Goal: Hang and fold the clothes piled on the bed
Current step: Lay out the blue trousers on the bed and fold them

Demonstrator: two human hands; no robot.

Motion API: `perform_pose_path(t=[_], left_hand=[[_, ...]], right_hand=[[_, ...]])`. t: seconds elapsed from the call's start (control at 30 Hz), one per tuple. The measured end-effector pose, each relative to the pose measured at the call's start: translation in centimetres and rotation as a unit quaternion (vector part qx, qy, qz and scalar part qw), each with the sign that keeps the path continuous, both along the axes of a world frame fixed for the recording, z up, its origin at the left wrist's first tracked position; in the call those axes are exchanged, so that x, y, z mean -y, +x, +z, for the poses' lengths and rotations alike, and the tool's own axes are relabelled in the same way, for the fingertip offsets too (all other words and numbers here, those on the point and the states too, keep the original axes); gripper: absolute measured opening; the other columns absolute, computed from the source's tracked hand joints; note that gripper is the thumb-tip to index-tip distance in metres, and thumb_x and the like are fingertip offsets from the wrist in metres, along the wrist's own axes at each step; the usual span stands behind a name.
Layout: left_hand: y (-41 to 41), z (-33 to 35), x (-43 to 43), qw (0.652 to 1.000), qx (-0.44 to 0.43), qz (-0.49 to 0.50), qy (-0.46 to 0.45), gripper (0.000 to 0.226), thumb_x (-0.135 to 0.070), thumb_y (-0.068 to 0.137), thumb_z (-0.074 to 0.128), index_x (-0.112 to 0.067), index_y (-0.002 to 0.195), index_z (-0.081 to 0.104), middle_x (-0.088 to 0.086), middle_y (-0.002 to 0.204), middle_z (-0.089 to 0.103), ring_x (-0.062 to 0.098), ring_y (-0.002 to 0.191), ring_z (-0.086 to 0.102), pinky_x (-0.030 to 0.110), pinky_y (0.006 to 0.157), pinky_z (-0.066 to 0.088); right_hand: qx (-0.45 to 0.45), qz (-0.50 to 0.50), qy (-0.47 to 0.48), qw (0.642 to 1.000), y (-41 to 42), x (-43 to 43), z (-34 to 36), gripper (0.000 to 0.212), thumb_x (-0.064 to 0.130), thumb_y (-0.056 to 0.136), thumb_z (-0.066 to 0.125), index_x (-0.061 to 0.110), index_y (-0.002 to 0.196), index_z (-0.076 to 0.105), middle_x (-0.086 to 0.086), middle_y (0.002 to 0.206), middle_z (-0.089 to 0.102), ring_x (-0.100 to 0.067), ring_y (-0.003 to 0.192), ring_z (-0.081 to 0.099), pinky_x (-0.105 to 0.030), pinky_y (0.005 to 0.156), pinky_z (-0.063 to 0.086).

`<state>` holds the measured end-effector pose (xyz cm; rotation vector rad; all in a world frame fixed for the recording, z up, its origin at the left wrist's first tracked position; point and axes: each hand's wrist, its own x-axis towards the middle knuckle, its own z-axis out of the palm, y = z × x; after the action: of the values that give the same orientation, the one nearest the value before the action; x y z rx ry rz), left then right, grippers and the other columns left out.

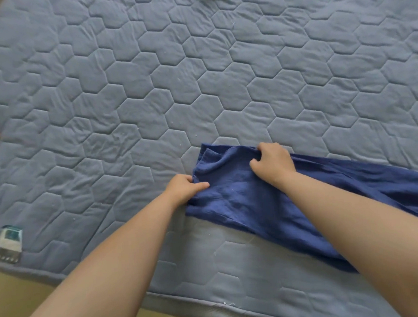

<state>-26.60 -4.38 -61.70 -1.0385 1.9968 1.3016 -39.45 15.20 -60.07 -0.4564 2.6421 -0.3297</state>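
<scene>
Head view: both hands, left (184,187) and right (272,161), pinch the garment's (265,203) end on the bed (152,89). Folding looks midway; no pile shows.

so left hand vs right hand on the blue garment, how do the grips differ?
The left hand pinches the blue garment at its near left corner; the right hand grips the far edge, further up the bed. The left thumb lies flat on the cloth; the right hand's fingers curl over the fold. Both hold the same end.
</scene>
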Motion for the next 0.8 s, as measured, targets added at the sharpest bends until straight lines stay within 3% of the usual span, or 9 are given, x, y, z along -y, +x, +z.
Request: perform_pose_path(t=[0.2,0.3,0.37,0.43,0.53,0.57,0.6,0.7,0.8], left_hand=[[0.3,-0.3,-0.7,0.999,-0.017,-0.032,-0.001,0.021,-0.012,0.080,0.070,-0.013,0.067,0.053,-0.001,0.063,0.054,0.012,0.062,0.049,0.018,0.051,0.039],[1.0,-0.7,-0.8,0.999,-0.031,-0.019,0.008,0.019,-0.009,0.080,0.067,-0.012,0.069,0.051,-0.001,0.065,0.054,0.013,0.062,0.049,0.018,0.050,0.039],[1.4,-0.8,-1.0,0.999,-0.039,-0.008,0.018,0.013,-0.005,0.080,0.065,-0.010,0.074,0.055,0.000,0.067,0.056,0.013,0.063,0.050,0.011,0.046,0.037],[1.7,-0.8,-1.0,1.000,-0.029,-0.005,0.007,0.012,-0.005,0.081,0.063,-0.010,0.074,0.055,-0.001,0.066,0.055,0.016,0.065,0.051,0.012,0.044,0.036],[2.0,-0.7,-1.4,0.995,0.000,-0.031,-0.099,0.017,-0.011,0.082,0.061,-0.013,0.072,0.048,0.004,0.074,0.058,0.028,0.078,0.055,0.027,0.059,0.040],[2.2,-0.3,-1.6,0.986,0.017,-0.047,-0.161,0.011,-0.014,0.083,0.061,-0.013,0.082,0.050,0.008,0.088,0.061,0.032,0.088,0.057,0.031,0.067,0.041],[2.3,0.1,-2.1,0.968,0.029,-0.078,-0.236,0.019,-0.017,0.084,0.061,-0.014,0.099,0.051,0.009,0.105,0.059,0.032,0.100,0.055,0.034,0.074,0.041],[2.9,0.1,-4.0,0.886,-0.031,-0.224,-0.405,0.067,-0.028,0.087,0.059,-0.021,0.144,0.025,0.007,0.145,0.030,0.027,0.133,0.030,0.039,0.103,0.031],[2.4,-0.6,-7.8,0.848,-0.097,-0.352,-0.385,0.069,-0.027,0.096,0.042,-0.020,0.153,0.004,0.010,0.160,-0.002,0.028,0.147,-0.002,0.047,0.116,0.006]], right_hand=[[0.061,0.074,-0.017,0.995,0.3,7.3,0.0,0.034,0.049,0.083,0.060,0.015,0.087,0.063,-0.004,0.101,0.067,-0.027,0.099,0.058,-0.035,0.083,0.043],[0.063,0.086,0.012,0.994,0.0,9.7,-0.6,0.021,0.029,0.087,0.058,0.012,0.093,0.067,-0.009,0.104,0.067,-0.031,0.100,0.059,-0.033,0.080,0.042],[0.071,0.046,-0.020,0.996,-0.3,10.7,-1.0,0.015,0.017,0.087,0.055,0.011,0.094,0.067,-0.013,0.105,0.066,-0.034,0.101,0.059,-0.033,0.080,0.045],[0.056,0.026,-0.058,0.996,-0.3,11.4,-1.3,0.012,0.017,0.087,0.055,0.016,0.093,0.065,-0.012,0.108,0.064,-0.034,0.103,0.057,-0.035,0.082,0.046],[-0.037,0.071,-0.035,0.996,0.1,11.3,-1.4,0.018,0.021,0.090,0.057,0.014,0.107,0.059,-0.011,0.116,0.057,-0.031,0.109,0.048,-0.038,0.089,0.040],[-0.071,0.084,-0.029,0.993,0.5,10.9,-1.3,0.024,0.021,0.091,0.056,0.011,0.113,0.056,-0.011,0.119,0.054,-0.031,0.111,0.046,-0.038,0.090,0.038],[-0.097,0.084,-0.034,0.991,1.0,10.2,-1.1,0.028,0.021,0.091,0.056,0.009,0.117,0.053,-0.011,0.120,0.051,-0.030,0.111,0.044,-0.037,0.091,0.036],[-0.129,0.068,-0.050,0.988,2.2,7.1,-0.7,0.030,0.018,0.090,0.054,0.007,0.118,0.051,-0.010,0.122,0.048,-0.030,0.112,0.043,-0.036,0.092,0.034],[-0.131,0.064,-0.011,0.989,2.8,1.6,-0.4,0.035,0.016,0.088,0.054,0.008,0.122,0.049,-0.010,0.126,0.046,-0.030,0.116,0.042,-0.037,0.096,0.033]])
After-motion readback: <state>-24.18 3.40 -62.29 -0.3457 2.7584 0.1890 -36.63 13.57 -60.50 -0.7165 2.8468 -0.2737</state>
